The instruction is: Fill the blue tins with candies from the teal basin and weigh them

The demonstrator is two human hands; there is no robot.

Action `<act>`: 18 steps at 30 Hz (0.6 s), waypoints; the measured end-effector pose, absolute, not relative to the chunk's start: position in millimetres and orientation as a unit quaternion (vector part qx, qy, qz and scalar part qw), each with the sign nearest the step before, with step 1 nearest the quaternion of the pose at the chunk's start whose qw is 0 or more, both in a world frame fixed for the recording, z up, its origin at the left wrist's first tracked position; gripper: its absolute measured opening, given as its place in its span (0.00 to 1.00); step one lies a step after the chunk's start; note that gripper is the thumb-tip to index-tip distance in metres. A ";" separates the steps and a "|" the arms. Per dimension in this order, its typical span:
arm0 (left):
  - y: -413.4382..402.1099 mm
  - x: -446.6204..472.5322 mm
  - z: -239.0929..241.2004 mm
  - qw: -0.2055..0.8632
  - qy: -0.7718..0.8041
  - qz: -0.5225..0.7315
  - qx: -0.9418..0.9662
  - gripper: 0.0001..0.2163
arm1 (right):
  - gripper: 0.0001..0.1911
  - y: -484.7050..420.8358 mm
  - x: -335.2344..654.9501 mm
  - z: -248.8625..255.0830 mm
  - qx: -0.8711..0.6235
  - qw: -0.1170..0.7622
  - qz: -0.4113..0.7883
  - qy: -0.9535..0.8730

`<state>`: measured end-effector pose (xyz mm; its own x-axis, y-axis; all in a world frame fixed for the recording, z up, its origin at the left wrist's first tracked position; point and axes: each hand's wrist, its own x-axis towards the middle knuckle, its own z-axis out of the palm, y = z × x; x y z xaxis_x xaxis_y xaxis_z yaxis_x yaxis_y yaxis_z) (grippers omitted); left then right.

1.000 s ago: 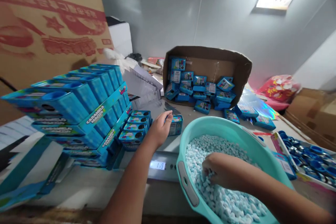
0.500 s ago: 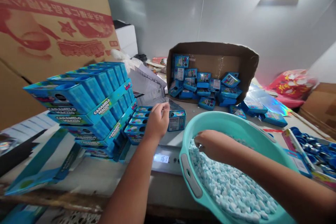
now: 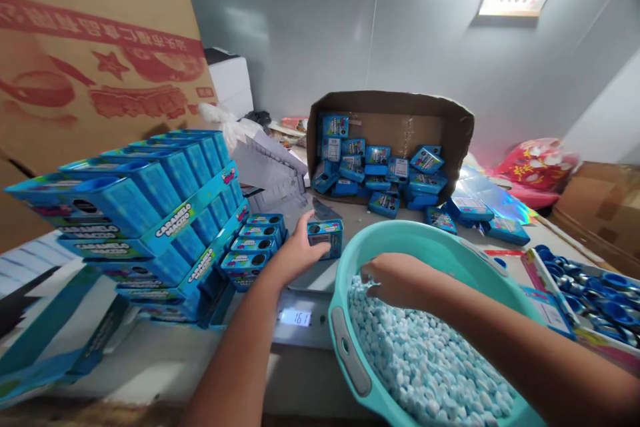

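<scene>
My left hand [image 3: 299, 245] is at the left end of a small blue candy box [image 3: 326, 237] that stands on a scale [image 3: 317, 327]. Its thumb and fingers are apart, the thumb in front of the box; whether they press on it is hard to see. The scale's lit display reads 161. Inside a turquoise basin [image 3: 345, 267], my right hand [image 3: 387, 277] is curled closed over pale blue and white candies [image 3: 430, 360], with some at its fingertips. Several blue boxes [image 3: 253, 247] with round holes in their tops stand in a row left of my left hand.
Stacked blue display trays of boxes [image 3: 165, 213] rise at the left, before a large printed carton [image 3: 100, 53]. An opened cardboard box [image 3: 395, 107] at the back holds several blue boxes. At right lies a tray of blue caps [image 3: 595, 293].
My left hand has opened from a closed shape and come down beside the box on the scale. My right hand stays low in the candies. The view has shifted slightly.
</scene>
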<state>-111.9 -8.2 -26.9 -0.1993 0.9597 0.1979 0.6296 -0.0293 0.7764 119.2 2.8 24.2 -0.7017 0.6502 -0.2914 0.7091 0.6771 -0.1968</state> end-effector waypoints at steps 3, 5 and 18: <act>-8.4 -113.8 -28.3 0.194 0.675 0.389 0.597 0.36 | 0.13 3.8 121.3 18.3 0.382 0.067 -0.188 0.902; -9.2 -109.2 -26.0 0.153 0.680 0.413 0.586 0.28 | 0.10 5.7 121.6 12.8 0.395 0.026 -0.238 0.887; -43.8 -84.5 -5.6 -0.339 0.330 0.321 0.821 0.26 | 0.14 11.0 97.1 18.0 0.389 -0.289 -0.754 0.442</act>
<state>-84.5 -43.8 -5.6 0.5769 0.3230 0.7503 0.7586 -0.5525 -0.3454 97.1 11.0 18.0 -0.5291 0.7811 -0.3316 -0.0924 -0.4415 -0.8925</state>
